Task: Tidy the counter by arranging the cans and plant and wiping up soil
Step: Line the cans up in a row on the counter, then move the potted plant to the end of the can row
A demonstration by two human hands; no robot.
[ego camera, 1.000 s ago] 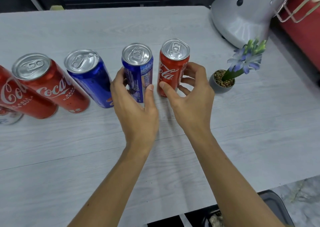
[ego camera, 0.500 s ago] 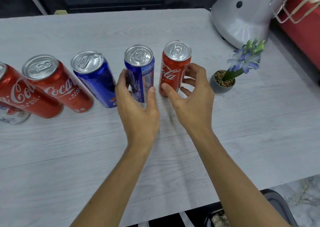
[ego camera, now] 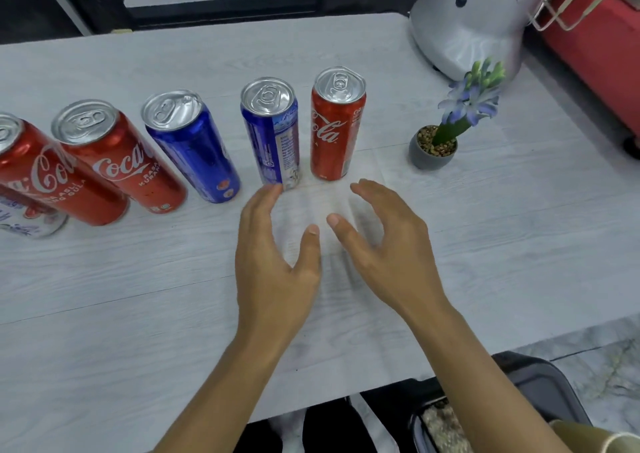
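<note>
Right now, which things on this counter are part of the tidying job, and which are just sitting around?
Part of the job:
red can
blue can
second blue can
two more red cans
pale can at the left edge
potted plant

Just sitting around:
silver appliance
dark bin below the counter

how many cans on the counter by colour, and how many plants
Red cans: 3, at and.
Blue cans: 2, at and.
White can: 1, at the left edge, mostly hidden.
Potted plant: 1.
Total: 7 things, 6 cans and 1 plant.
</note>
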